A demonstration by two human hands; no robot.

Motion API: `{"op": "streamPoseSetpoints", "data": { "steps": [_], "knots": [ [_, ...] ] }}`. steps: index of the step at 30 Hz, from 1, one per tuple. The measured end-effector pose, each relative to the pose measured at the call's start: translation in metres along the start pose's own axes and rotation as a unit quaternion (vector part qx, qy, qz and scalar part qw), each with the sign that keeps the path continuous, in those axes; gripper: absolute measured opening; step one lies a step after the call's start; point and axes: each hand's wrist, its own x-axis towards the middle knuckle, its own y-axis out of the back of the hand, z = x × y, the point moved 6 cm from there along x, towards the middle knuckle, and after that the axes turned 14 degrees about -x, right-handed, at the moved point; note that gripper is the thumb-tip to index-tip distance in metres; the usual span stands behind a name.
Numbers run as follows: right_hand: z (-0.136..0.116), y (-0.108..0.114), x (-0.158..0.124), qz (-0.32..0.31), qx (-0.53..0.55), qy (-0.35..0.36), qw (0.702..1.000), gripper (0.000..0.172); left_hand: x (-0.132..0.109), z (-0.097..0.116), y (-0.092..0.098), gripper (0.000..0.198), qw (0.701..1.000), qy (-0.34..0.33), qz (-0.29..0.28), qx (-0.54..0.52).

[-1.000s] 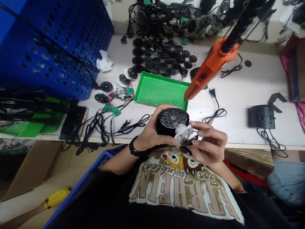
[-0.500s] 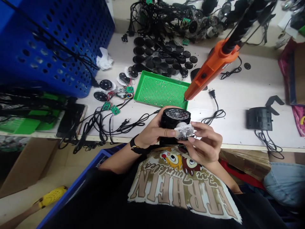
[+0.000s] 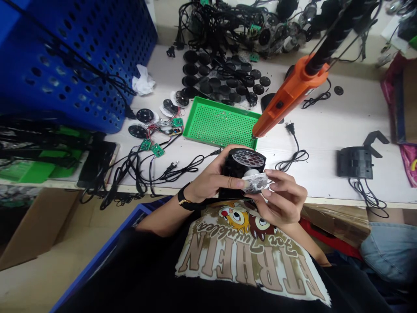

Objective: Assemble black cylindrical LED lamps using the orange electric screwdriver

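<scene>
My left hand (image 3: 211, 180) is wrapped round a black plastic housing (image 3: 229, 164) with a honeycomb grille on its top, close in front of my shirt. Against the side of the housing sits a clear and white plastic part (image 3: 256, 182), with my left thumb pressed on its left end. The fingers of my right hand (image 3: 288, 195) pinch this part at its right end. The lower side of the housing and some of my fingertips are hidden.
Just beyond the hands lies a green perforated tray (image 3: 195, 119) with small screws. An orange electric screwdriver (image 3: 283, 102) hangs over its right end. Wired circuit boards (image 3: 158, 150) and cables are on the left, a blue crate (image 3: 97, 65) behind them. Another black housing (image 3: 355, 162) stands right.
The housing and both hands have shifted slightly right, and the grille is tilted a little more. A foot in a yellow clog at the lower left has left the view.
</scene>
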Motion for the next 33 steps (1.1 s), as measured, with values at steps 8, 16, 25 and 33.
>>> {"op": "streamPoseSetpoints", "data": {
  "steps": [8,16,25,33],
  "knots": [
    [-0.001,0.001,-0.003,0.002,-0.004,0.006,1.0,0.032,-0.001,-0.005,0.001,0.06,1.0,0.024,0.012,-0.004],
    [-0.002,0.001,-0.003,0.002,-0.012,0.008,1.0,0.034,0.0,-0.008,0.002,0.064,0.998,0.055,0.013,-0.002],
    [0.016,-0.01,-0.011,-0.064,0.078,-0.154,0.983,0.057,-0.003,-0.008,0.006,0.063,0.996,0.058,0.039,0.051],
    [0.051,-0.044,-0.031,-0.224,0.193,-0.374,0.879,0.048,-0.032,0.026,0.089,0.052,0.885,-0.109,0.277,0.358]
  ]
}}
